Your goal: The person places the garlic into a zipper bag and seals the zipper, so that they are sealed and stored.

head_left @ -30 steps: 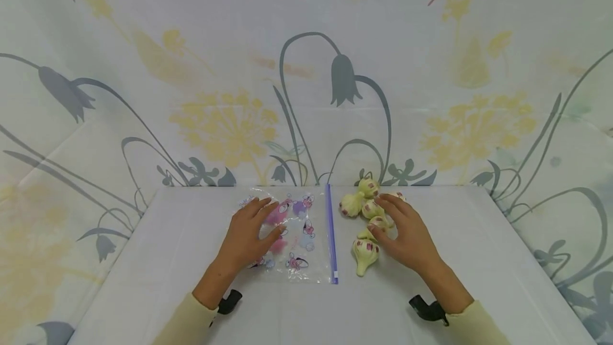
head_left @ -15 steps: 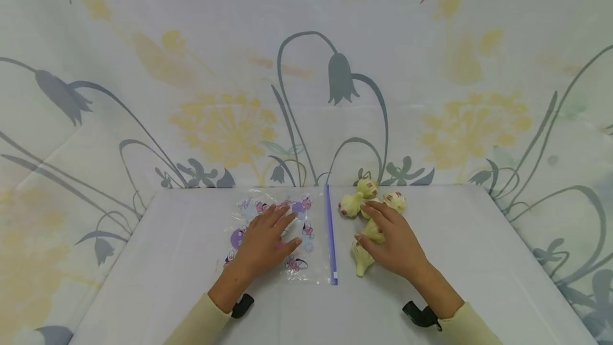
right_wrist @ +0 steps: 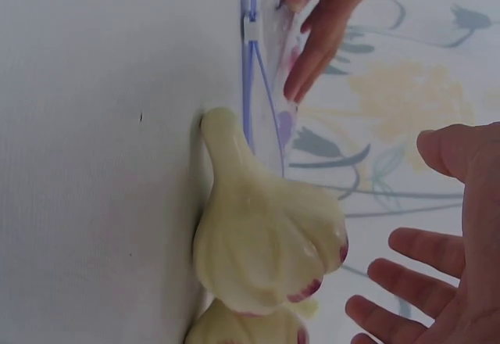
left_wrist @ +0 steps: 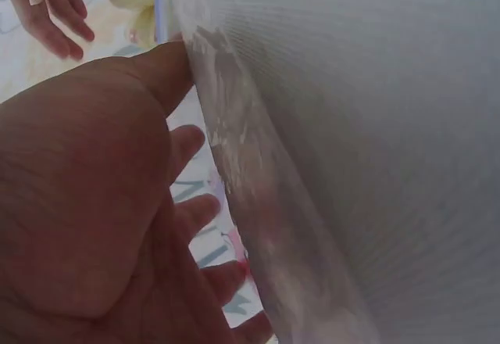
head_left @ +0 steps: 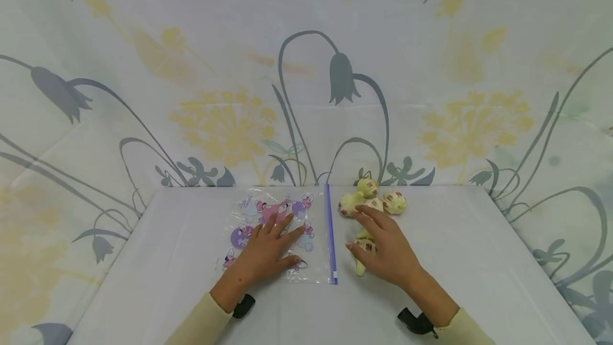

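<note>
A clear zip bag (head_left: 275,209) with pink and purple cartoon prints lies flat on the table, its purple zip strip (head_left: 330,233) facing right. Over its lower middle my left hand (head_left: 265,252) spreads its fingers, their tips right at the plastic. In the left wrist view the thumb reaches the edge of the bag (left_wrist: 258,180). Several garlic bulbs (head_left: 395,203), pale with purple marks, sit right of the zip. Above the nearer bulbs my right hand (head_left: 390,249) hovers, partly covering them. The right wrist view shows its fingers apart from the nearest garlic bulb (right_wrist: 258,242), holding nothing.
The white-covered table (head_left: 182,260) ends at a flower-printed cloth (head_left: 311,95) hanging behind and at the sides. A black wrist-camera mount (head_left: 244,306) hangs below the left wrist, another mount (head_left: 414,321) below the right. A white slider (right_wrist: 251,30) sits on the zip.
My left hand has shifted right and a little lower over the bag. My right hand has moved left over the nearer garlic bulbs, uncovering the far right one. Bag and bulbs stay in place.
</note>
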`<action>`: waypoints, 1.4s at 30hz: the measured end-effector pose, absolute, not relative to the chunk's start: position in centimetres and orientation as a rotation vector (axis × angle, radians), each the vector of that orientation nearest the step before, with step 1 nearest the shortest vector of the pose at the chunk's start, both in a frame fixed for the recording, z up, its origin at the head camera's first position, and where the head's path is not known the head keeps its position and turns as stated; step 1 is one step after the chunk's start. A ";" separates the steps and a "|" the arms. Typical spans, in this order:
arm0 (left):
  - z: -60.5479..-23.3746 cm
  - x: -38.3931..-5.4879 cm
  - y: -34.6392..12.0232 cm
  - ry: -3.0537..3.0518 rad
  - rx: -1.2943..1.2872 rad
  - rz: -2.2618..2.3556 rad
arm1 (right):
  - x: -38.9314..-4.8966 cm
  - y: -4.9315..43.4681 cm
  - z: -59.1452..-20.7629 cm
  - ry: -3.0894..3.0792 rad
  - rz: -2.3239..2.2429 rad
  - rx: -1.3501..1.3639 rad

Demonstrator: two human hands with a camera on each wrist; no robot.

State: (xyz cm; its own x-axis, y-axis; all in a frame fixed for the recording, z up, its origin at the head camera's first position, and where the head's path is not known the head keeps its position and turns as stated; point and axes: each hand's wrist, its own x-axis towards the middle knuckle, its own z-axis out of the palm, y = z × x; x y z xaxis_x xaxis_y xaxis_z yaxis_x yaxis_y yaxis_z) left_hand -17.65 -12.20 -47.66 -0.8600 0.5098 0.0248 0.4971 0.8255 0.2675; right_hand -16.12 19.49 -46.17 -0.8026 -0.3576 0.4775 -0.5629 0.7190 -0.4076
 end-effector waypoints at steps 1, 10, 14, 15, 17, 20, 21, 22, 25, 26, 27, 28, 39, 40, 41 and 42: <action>-47.6 -17.6 -12.2 2.940 0.806 0.409 | -16.0 19.3 -46.1 -2.558 0.766 0.717; -47.9 -17.7 -12.9 2.861 0.775 0.435 | -15.1 18.2 -46.1 -2.551 0.700 0.778; -47.7 -17.7 -13.2 2.852 0.779 0.419 | -14.7 17.8 -46.1 -2.586 0.698 0.794; -47.7 -17.7 -13.3 2.849 0.782 0.418 | -14.7 17.7 -46.1 -2.598 0.699 0.797; -47.5 -17.7 -13.4 2.840 0.787 0.421 | -14.5 17.5 -46.2 -2.619 0.688 0.804; -47.4 -17.7 -13.5 2.820 0.786 0.427 | -14.3 17.3 -46.3 -2.642 0.674 0.826; -47.3 -17.8 -13.6 2.811 0.784 0.428 | -14.2 17.2 -46.4 -2.646 0.673 0.838; -47.3 -17.8 -13.7 2.802 0.787 0.433 | -14.1 17.1 -46.4 -2.647 0.676 0.855; -47.4 -18.0 -14.0 2.781 0.802 0.423 | -13.8 16.9 -46.6 -2.638 0.697 0.915; -47.4 -18.1 -14.1 2.777 0.810 0.418 | -13.8 16.8 -46.7 -2.638 0.701 0.932; -47.4 -18.1 -14.2 2.771 0.817 0.411 | -13.7 16.8 -46.9 -2.640 0.701 0.945; -47.4 -18.2 -14.3 2.768 0.829 0.413 | -13.6 16.7 -47.0 -2.640 0.704 0.959; -46.9 -18.5 -15.1 2.729 0.887 0.412 | -12.7 15.6 -48.2 -2.712 0.810 1.042; -46.8 -18.6 -15.2 2.727 0.889 0.411 | -12.6 15.5 -48.2 -2.710 0.810 1.047; -46.7 -18.6 -15.3 2.724 0.887 0.406 | -12.6 15.5 -48.2 -2.709 0.812 1.052; -46.6 -18.6 -15.4 2.722 0.885 0.403 | -12.6 15.4 -48.2 -2.706 0.819 1.056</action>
State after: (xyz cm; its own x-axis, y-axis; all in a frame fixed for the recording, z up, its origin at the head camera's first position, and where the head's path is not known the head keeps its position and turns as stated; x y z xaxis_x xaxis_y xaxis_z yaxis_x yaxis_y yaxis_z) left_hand -18.62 -15.38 -46.64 -0.7841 0.6024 -0.1495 0.5333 0.7771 0.3342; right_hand -12.60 15.44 -48.22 -0.7484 -0.5916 0.2999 -0.6586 0.6094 -0.4415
